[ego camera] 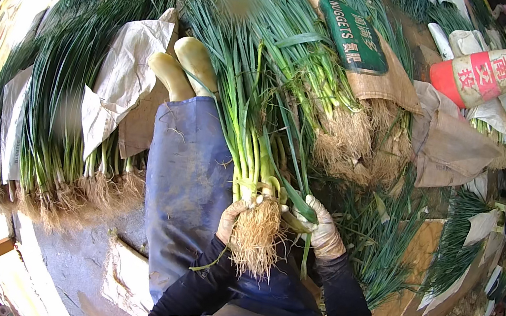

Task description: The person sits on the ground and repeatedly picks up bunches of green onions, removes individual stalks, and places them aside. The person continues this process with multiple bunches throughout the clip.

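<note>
In front of my lap is a bunch of green onions (253,158), its pale roots (257,239) hanging towards me and its leaves pointing away. My left hand (229,217), in a pale, dirt-stained glove, is closed around the bunch's left side just above the roots. On the other side, my gloved right hand (325,233) grips a broad green onion leaf (300,203) that is bent out from the base. The fingertips of both hands are partly hidden by roots and stems. A blue waterproof apron (192,173) covers my legs below the bunch.
Bundled green onions (50,139) with white sacking (129,72) lie at left. More onions (337,107) lie ahead at right, partly under a brown printed sack (371,52). Loose leaves (379,244) are right of my hand. A red-and-white traffic cone (487,77) lies tipped at upper right.
</note>
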`<action>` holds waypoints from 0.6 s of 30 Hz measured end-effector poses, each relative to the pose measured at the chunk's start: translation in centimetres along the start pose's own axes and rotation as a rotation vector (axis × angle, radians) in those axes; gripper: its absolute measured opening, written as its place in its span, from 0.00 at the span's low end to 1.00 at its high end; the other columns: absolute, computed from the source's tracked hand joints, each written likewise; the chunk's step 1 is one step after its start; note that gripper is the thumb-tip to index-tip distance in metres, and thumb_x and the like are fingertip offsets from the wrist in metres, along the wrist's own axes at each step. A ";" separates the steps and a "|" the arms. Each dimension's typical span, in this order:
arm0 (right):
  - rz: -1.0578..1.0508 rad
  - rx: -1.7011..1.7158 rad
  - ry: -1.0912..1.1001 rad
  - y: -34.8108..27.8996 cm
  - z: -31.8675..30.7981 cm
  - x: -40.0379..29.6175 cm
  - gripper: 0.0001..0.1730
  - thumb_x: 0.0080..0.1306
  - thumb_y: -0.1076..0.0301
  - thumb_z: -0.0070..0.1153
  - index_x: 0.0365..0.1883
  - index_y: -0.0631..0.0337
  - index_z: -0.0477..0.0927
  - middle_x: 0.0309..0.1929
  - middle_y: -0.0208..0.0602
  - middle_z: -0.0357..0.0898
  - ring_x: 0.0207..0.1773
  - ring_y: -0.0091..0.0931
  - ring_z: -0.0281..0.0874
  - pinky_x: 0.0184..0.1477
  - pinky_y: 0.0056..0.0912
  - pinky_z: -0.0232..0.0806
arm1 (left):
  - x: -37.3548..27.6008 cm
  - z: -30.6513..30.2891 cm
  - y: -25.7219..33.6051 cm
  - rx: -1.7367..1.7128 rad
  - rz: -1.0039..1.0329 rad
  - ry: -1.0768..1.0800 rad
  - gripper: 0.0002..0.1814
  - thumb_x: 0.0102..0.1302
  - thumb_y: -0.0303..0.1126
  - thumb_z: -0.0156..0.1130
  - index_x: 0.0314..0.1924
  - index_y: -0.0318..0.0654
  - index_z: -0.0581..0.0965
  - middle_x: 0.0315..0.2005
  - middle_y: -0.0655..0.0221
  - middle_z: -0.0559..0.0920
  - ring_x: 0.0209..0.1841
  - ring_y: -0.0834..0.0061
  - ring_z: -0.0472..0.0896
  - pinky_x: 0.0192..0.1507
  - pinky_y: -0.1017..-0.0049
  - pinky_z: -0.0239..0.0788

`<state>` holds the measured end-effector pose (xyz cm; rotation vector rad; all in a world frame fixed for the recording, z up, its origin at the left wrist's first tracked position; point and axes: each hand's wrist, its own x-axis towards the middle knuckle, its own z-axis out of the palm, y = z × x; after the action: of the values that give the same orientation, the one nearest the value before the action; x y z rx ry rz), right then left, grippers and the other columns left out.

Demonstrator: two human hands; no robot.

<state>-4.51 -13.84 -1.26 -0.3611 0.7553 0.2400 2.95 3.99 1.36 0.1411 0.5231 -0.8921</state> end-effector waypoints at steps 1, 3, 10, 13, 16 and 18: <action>0.009 0.096 -0.068 -0.1 0.2 -0.4 0.16 0.65 0.63 0.46 0.40 0.70 0.72 0.16 0.29 0.66 0.11 0.13 0.55 0.12 0.12 0.50 | -0.1 0.1 0.0 -0.059 0.002 -0.047 0.25 0.53 0.29 0.55 0.52 0.30 0.65 0.41 0.57 0.76 0.48 0.56 0.74 0.48 0.61 0.69; -0.010 -0.054 -0.192 -2.1 -0.4 -2.3 0.20 0.65 0.62 0.45 0.44 0.74 0.70 0.15 0.32 0.65 0.11 0.14 0.54 0.12 0.12 0.50 | -0.2 -0.4 0.7 -0.034 0.130 -0.005 0.25 0.53 0.30 0.55 0.52 0.30 0.65 0.42 0.56 0.76 0.47 0.56 0.74 0.47 0.60 0.69; -0.311 -0.887 0.056 -0.4 4.8 2.5 0.20 0.60 0.58 0.54 0.47 0.58 0.73 0.31 0.21 0.72 0.27 0.12 0.65 0.24 0.14 0.57 | -0.1 -0.2 0.6 0.053 -0.203 0.072 0.24 0.55 0.31 0.56 0.51 0.30 0.66 0.42 0.50 0.75 0.41 0.61 0.77 0.45 0.65 0.70; -0.197 -0.724 0.114 -1.4 6.7 2.5 0.12 0.61 0.63 0.52 0.39 0.59 0.75 0.31 0.23 0.73 0.33 0.14 0.69 0.32 0.16 0.62 | -0.1 -0.5 1.0 0.072 -0.156 0.089 0.23 0.55 0.31 0.56 0.51 0.31 0.66 0.42 0.52 0.76 0.41 0.61 0.77 0.45 0.64 0.70; -0.328 -0.407 0.204 -3.4 5.3 -1.0 0.08 0.61 0.64 0.51 0.31 0.59 0.76 0.20 0.24 0.70 0.14 0.12 0.58 0.16 0.14 0.51 | 0.1 -1.2 1.2 0.080 -0.164 0.123 0.23 0.55 0.31 0.56 0.51 0.32 0.67 0.41 0.57 0.76 0.40 0.60 0.77 0.45 0.63 0.71; -0.323 -0.512 0.355 -5.1 1.6 -2.2 0.09 0.61 0.64 0.50 0.35 0.57 0.77 0.25 0.22 0.72 0.19 0.12 0.61 0.20 0.14 0.52 | 0.0 -0.3 1.2 0.109 -0.058 0.033 0.24 0.54 0.32 0.56 0.51 0.33 0.66 0.41 0.56 0.76 0.40 0.60 0.77 0.44 0.64 0.71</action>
<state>-3.35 -17.98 2.56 -1.0218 0.9666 0.0583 3.73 4.84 0.97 0.2412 0.5118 -0.9770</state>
